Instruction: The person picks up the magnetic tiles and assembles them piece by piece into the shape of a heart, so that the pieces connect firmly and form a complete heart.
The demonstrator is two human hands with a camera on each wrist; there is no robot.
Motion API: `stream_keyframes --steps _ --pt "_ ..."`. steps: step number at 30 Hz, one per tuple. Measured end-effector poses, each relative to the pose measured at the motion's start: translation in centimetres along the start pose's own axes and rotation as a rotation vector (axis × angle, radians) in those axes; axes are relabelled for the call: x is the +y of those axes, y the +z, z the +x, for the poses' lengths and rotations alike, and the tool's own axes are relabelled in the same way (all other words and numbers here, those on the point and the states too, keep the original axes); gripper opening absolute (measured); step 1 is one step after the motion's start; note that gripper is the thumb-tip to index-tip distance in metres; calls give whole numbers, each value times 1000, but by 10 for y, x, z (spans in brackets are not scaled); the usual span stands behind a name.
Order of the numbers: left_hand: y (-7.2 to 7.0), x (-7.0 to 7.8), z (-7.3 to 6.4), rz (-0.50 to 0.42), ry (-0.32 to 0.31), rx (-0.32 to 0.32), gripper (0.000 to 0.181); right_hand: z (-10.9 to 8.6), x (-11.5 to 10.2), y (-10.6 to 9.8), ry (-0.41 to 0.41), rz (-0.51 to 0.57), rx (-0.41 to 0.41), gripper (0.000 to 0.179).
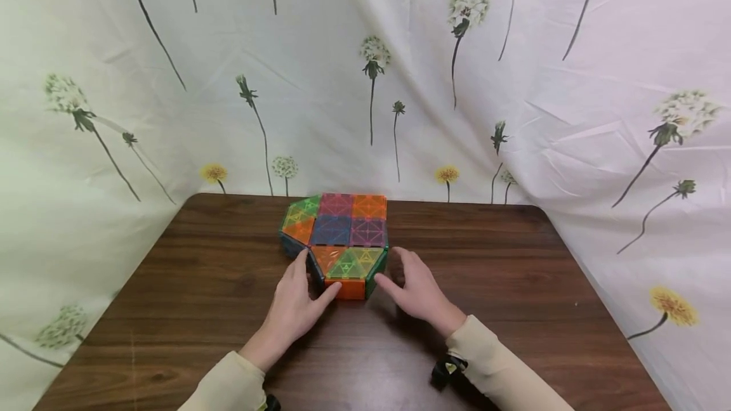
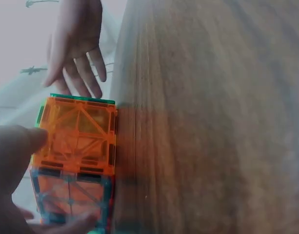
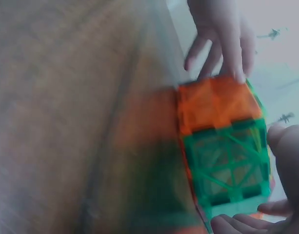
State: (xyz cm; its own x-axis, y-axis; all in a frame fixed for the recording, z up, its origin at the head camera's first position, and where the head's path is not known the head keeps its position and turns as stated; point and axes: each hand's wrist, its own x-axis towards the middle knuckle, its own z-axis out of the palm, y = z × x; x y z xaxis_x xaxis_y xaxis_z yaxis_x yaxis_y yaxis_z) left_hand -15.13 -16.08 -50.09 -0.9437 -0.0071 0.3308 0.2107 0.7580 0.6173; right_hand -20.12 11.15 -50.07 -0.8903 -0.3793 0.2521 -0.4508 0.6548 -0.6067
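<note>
A low, flat-topped structure of see-through magnetic tiles stands on the wooden table, its top a patchwork of orange, blue, purple, green and yellow. My left hand is at its near left corner, fingers extended along the dark blue side and thumb at the orange front tile. On the opposite side, my right hand has its fingers spread beside the green side tile, thumb close to the near right edge. Neither hand curls round the structure. Its far walls are hidden in the head view.
The dark wooden table runs up to a white cloth backdrop printed with dandelions, which also hangs along both sides. A black strap sits at the right sleeve cuff.
</note>
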Motion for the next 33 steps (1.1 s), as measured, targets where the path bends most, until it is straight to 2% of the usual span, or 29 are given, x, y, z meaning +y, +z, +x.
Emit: stream_keyframes --steps 4,9,12,15,19,22,27,30,33 --pt "-6 -7 11 12 -49 24 107 5 -1 -1 -7 28 -36 83" --pt "-20 -23 34 -22 -101 56 98 7 -6 5 1 26 -82 96" --pt "-26 -28 44 -33 -120 31 99 9 -8 8 -5 23 -69 96" --pt "-27 -29 48 -34 -128 -28 106 14 -7 6 -24 33 -50 91" --pt "-24 -25 47 -36 -140 -86 111 31 -2 -1 -58 36 -17 80" --pt "-19 -18 41 -47 -140 -92 110 54 6 -9 -101 -11 0 72" --pt "-4 5 24 -74 -79 -105 112 98 17 -24 -163 -67 -32 68" --pt "6 18 16 -65 -26 -120 113 118 20 -28 -148 -79 -75 70" --pt "14 24 11 -50 6 -119 111 132 24 -26 -99 -84 -107 73"
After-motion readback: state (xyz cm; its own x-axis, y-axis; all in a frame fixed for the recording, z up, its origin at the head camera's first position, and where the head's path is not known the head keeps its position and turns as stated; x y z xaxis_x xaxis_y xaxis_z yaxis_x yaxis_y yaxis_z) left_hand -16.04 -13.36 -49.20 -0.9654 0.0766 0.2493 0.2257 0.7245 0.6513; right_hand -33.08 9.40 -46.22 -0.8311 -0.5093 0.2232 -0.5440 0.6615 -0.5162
